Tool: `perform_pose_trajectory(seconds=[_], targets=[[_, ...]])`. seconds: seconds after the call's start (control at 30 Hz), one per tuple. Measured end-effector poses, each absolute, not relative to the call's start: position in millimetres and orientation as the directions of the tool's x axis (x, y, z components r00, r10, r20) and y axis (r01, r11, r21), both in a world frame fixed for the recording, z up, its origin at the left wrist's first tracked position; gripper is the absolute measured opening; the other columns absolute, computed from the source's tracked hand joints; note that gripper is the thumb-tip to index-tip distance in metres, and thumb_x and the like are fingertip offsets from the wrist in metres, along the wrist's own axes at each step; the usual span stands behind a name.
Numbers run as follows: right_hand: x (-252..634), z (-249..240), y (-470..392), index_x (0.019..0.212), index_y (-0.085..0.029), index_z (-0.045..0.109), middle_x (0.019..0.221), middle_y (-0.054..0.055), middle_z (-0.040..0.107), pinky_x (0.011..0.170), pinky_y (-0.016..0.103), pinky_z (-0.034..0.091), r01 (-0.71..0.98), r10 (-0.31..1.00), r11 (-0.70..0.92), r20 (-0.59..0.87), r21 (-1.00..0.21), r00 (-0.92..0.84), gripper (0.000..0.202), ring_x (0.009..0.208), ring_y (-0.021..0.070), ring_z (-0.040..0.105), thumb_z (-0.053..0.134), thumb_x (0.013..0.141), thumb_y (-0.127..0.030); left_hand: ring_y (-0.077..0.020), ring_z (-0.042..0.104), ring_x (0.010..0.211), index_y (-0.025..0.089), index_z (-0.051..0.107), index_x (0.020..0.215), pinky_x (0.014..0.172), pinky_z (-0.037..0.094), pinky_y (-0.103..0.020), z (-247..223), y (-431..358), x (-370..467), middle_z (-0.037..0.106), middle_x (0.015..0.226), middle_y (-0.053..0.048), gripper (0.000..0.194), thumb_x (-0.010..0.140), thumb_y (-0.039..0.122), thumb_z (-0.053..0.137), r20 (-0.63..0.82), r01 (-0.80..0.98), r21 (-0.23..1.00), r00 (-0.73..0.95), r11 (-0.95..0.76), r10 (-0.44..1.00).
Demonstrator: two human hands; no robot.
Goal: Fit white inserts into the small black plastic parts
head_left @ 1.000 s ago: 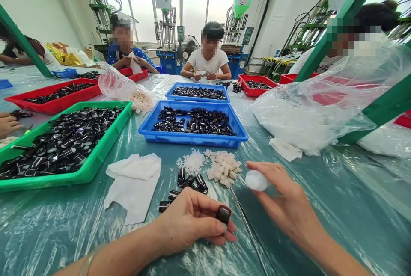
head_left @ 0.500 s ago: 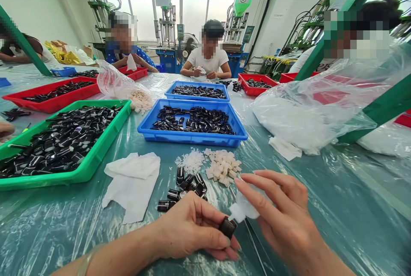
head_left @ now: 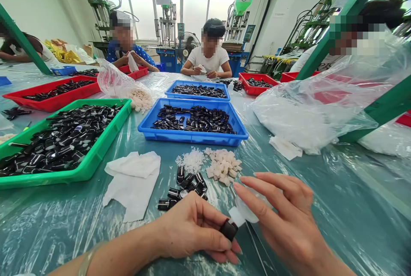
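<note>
A small black part (head_left: 228,230) is pinched between the thumb and fingers of my left hand (head_left: 195,229), low in the middle of the view. Against its upper right end sits the white tip of a translucent bottle (head_left: 247,209). My right hand (head_left: 282,212) is closed round that bottle, its fingers partly hiding it. Metal tweezers (head_left: 257,246) lie on the table below the bottle. Several loose black parts (head_left: 188,184) are just behind my left hand. Beyond them are a pile of small clear pieces (head_left: 192,159) and a pile of beige blocks (head_left: 223,165).
A white cloth (head_left: 133,184) lies left of the parts. Farther back stand a blue tray (head_left: 192,138), a green tray (head_left: 86,169) and a red tray (head_left: 48,105), all holding black parts. A clear bag (head_left: 308,117) is at right. Several people sit around the table.
The white tip now meets the end of the black part more closely, and both have shifted slightly. A hand at the far left edge has gone out of view.
</note>
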State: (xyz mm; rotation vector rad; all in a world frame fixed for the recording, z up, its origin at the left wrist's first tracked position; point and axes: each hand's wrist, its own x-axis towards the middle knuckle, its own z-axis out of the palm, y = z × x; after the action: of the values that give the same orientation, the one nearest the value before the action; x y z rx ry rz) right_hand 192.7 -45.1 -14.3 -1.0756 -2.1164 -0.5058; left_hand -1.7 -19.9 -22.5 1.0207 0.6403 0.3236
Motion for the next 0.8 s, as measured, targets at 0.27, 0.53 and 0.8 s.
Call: perform_pose_trajectory(seconds=[0.27,0.53,0.8], targets=[[194.5,-14.2,-44.7,0.097,-0.023,0.064,0.092,0.005,0.069,0.083,0.043,0.033,0.802,0.543,0.597,0.734,0.006,-0.409,0.026,0.093,0.0232,0.053,0.046,0.085,-0.008,-0.0148,0.068,0.069,0.008,0.072,0.082,0.063,0.052,-0.017,-24.5,-20.1,-2.3,0.071,0.072,-0.010,0.021,0.066,0.022,0.068,-0.332,0.013,0.858,0.778,0.514,0.533],[197.3,-12.0,-43.5,0.096,-0.022,0.063,0.091,0.005,0.069,0.082,0.042,0.035,0.775,0.524,0.631,0.727,0.017,-0.443,0.026,0.093,0.0230,0.053,0.046,0.085,-0.007,-0.0129,0.067,0.067,0.009,0.072,0.081,0.063,0.052,-0.016,-22.5,-20.4,-2.4,0.071,0.071,-0.010,0.020,0.066,0.020,0.067,-0.343,0.020,0.850,0.779,0.526,0.524],[197.6,-10.4,-40.5,0.094,-0.021,0.064,0.093,0.005,0.068,0.082,0.040,0.036,0.745,0.515,0.667,0.728,-0.010,-0.452,0.025,0.095,0.0218,0.053,0.042,0.089,-0.011,-0.0129,0.067,0.069,0.009,0.072,0.082,0.063,0.052,-0.017,-21.8,-20.7,-2.9,0.070,0.071,-0.009,0.020,0.067,0.021,0.067,-0.348,0.026,0.849,0.780,0.528,0.520]])
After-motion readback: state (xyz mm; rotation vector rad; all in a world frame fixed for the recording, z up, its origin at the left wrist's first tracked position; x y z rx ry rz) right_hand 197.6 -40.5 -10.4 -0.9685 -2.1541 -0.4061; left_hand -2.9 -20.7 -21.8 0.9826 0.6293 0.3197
